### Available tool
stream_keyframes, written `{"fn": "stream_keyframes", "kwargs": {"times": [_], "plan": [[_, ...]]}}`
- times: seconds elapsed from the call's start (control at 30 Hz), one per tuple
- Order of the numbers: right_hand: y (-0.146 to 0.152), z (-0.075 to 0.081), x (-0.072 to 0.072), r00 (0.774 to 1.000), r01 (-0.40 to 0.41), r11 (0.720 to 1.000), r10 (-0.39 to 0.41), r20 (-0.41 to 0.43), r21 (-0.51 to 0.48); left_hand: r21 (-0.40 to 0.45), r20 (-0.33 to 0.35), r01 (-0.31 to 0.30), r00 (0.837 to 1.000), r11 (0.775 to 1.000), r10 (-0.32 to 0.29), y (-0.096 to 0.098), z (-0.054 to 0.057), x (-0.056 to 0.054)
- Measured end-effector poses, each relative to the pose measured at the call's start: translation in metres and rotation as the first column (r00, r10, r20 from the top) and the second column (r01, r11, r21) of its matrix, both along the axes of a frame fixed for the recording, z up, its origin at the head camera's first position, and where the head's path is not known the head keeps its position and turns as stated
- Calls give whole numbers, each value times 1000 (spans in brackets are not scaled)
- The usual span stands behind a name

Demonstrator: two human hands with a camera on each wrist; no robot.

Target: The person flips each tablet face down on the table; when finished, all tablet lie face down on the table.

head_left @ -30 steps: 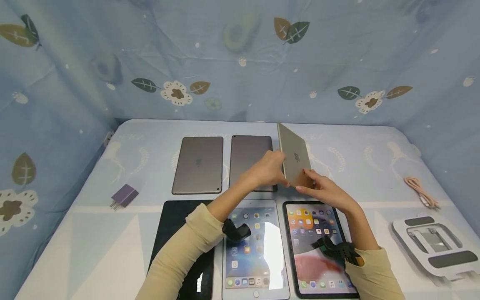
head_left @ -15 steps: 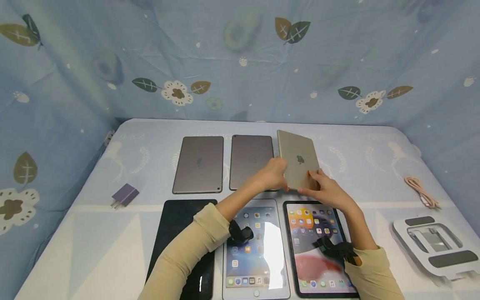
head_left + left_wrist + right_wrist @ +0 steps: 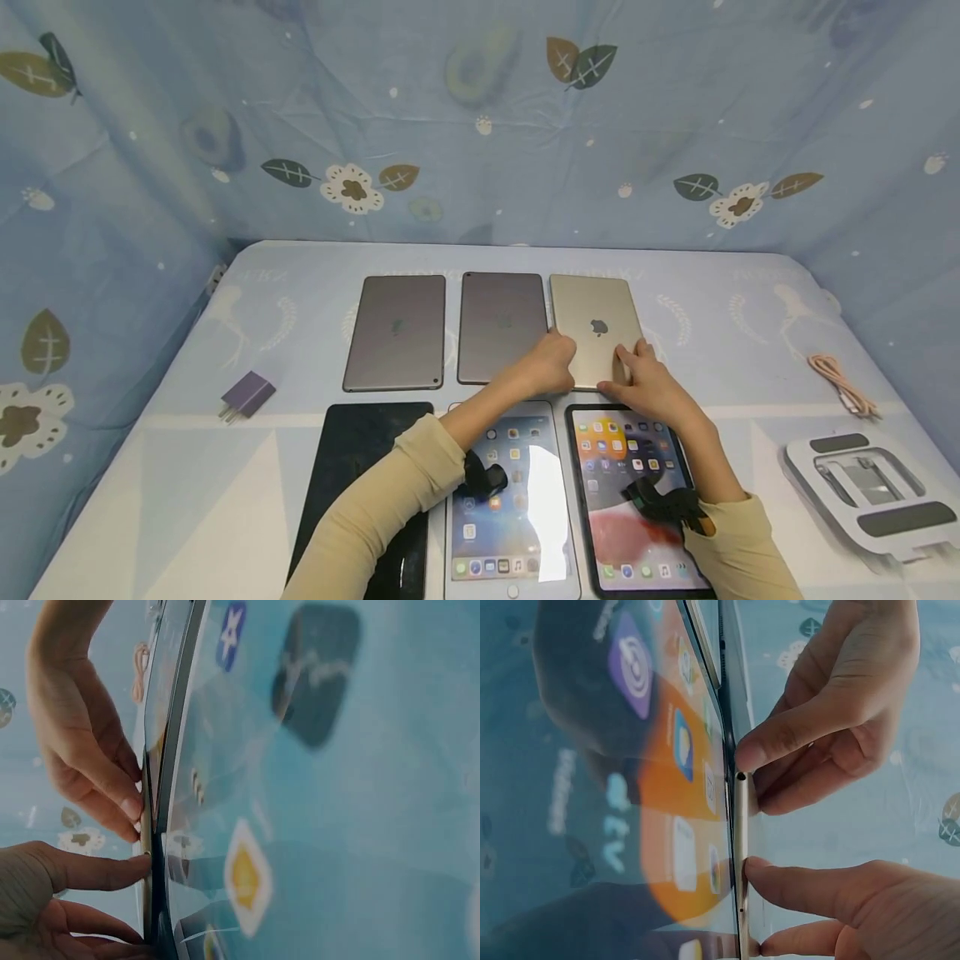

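Note:
A gold tablet (image 3: 596,304) lies back side up at the right end of the far row, its apple logo showing. My left hand (image 3: 550,364) grips its left edge by the near corner, fingers curled. At the near right corner my right hand (image 3: 651,385) holds it, thumb on the near edge and fingers along the right side. In the right wrist view the thin gold edge (image 3: 742,825) runs between both hands' fingertips. Left of it lie two grey tablets, the middle one (image 3: 501,321) and the left one (image 3: 397,333), also back side up.
Nearer the body lie a black tablet (image 3: 352,450), a lit white tablet (image 3: 468,546) and a lit black-framed tablet (image 3: 611,500), partly under my forearms. A purple charger plug (image 3: 249,393) sits left. A coiled cable (image 3: 840,383) and white folding stand (image 3: 870,492) are right.
The gold tablet has tipped down from a steep tilt to lying flat beside the middle grey tablet. Both hands lowered with it, still at its edges.

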State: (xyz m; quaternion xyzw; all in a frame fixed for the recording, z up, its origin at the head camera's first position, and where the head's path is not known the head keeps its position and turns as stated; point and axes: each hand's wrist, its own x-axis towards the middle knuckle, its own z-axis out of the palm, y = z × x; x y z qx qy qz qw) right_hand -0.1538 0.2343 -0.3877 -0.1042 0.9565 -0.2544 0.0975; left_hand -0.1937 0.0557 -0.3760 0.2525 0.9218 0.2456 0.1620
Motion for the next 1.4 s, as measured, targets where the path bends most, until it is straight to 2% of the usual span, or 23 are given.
{"fn": "stream_keyframes", "kwargs": {"times": [0.53, 0.8, 0.93, 0.97, 1.13, 1.17, 1.2, 1.4], "plan": [[2, -4, -2, 1000, 25, 1000, -25, 18, -2, -82, -101, 18, 995, 997, -26, 9, -2, 2], [2, -3, -1, 999, 43, 999, -43, 26, 9, -86, -104, 18, 994, 996, -27, 11, -2, 1], [1, -2, -1, 998, 47, 999, -47, 28, 12, -78, -91, 27, 995, 997, -34, 12, -5, -2], [1, -2, -1, 998, 48, 999, -48, 26, 13, -59, -107, 29, 994, 998, -35, 13, -13, -5], [1, -3, -1, 999, 50, 999, -50, 19, 5, -74, -109, 30, 993, 997, -38, 12, -15, -6], [2, -3, -1, 999, 50, 999, -50, 17, 5, -76, -112, 29, 993, 997, -37, 12, -15, -5], [2, -3, -1, 999, 50, 999, -50, 16, 4, -94, -97, 27, 995, 995, -36, 11, -7, -1], [3, -5, -1, 998, 66, 998, -66, 13, 17, -122, -145, 41, 988, 992, -58, 7, -1, 6]]}}
